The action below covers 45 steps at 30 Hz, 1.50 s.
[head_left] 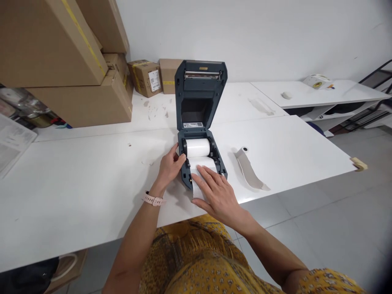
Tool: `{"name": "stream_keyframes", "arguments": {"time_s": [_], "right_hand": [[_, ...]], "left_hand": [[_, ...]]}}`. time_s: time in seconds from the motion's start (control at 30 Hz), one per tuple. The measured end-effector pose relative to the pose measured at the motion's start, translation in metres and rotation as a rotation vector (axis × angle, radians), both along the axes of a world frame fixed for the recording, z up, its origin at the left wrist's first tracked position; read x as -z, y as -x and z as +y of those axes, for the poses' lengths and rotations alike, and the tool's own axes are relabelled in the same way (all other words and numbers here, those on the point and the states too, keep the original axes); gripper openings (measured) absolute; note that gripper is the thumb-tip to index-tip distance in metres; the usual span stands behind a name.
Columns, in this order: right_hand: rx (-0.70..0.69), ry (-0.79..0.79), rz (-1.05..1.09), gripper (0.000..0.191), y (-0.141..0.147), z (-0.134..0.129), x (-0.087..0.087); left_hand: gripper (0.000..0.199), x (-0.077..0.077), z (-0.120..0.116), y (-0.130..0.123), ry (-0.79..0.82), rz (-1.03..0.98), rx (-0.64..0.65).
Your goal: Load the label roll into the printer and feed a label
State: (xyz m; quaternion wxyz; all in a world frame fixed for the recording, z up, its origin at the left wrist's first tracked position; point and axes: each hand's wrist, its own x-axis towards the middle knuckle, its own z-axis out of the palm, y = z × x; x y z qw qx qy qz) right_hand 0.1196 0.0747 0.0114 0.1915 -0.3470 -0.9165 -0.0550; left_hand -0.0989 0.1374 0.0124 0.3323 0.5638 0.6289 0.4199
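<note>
Although the roll [198,147] sits inside the printer [192,134], its lid [196,93] is not closed; left grip [172,165] clasps the printer's left edge, right grip [217,190] lies flat on paper [199,163].

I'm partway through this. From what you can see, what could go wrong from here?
Lid: the label printer's raised lid stands over the left hand at its side; if it dropped, it could pinch fingers.

Feed: the right hand presses on the paper strip; uneven pressure might skew or crease it.

Spill: the loose paper roll's unrolled tail reaches near the table's front edge, so a brush from the right arm might knock it off.
</note>
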Motion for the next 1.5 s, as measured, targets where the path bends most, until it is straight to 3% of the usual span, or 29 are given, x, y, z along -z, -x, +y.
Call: {"name": "stream_keyframes", "arguments": {"time_s": [0.2, 0.43, 0.5, 0.57, 0.67, 0.73, 0.8, 0.97, 1.1, 1.23, 1.37, 1.5], "right_hand": [[0.023, 0.048, 0.016, 0.065, 0.002, -0.002, -0.001], [-0.047, 0.092, 0.022, 0.07, -0.012, -0.002, -0.005], [-0.06, 0.083, 0.018, 0.071, -0.013, -0.002, -0.006], [-0.067, 0.069, 0.011, 0.071, -0.013, -0.001, -0.006], [-0.083, 0.048, 0.017, 0.07, -0.011, 0.0, -0.004], [-0.087, 0.042, 0.031, 0.065, -0.01, -0.001, -0.002], [-0.085, 0.043, 0.051, 0.06, -0.01, -0.002, 0.0], [-0.076, 0.031, 0.091, 0.058, -0.008, -0.005, 0.006], [-0.065, 0.061, 0.073, 0.065, -0.009, -0.006, 0.012], [-0.106, 0.04, 0.069, 0.061, -0.009, -0.004, 0.016], [-0.161, 0.074, 0.095, 0.055, -0.017, -0.002, 0.001], [-0.285, 0.339, 0.265, 0.033, -0.046, 0.01, -0.043]], "left_hand": [[0.065, -0.002, -0.001, 0.0, 0.004, 0.012, 0.001], [0.065, 0.001, -0.006, -0.002, 0.043, 0.054, -0.028], [0.07, 0.003, -0.018, -0.01, -0.021, 0.101, -0.102], [0.072, 0.003, -0.033, -0.023, -0.184, 0.207, -0.16], [0.058, -0.004, -0.055, -0.045, -0.368, 0.411, 0.055], [0.052, -0.013, -0.063, -0.054, -0.367, 0.526, 0.26], [0.054, -0.023, -0.063, -0.057, -0.333, 0.62, 0.383], [0.059, -0.039, -0.049, -0.052, -0.269, 0.731, 0.495], [0.052, -0.036, -0.044, -0.051, -0.289, 0.728, 0.493], [0.051, -0.03, -0.05, -0.053, -0.302, 0.724, 0.475], [0.055, -0.031, -0.051, -0.052, -0.274, 0.714, 0.496], [0.059, -0.026, -0.055, -0.057, -0.303, 0.752, 0.47]]}}
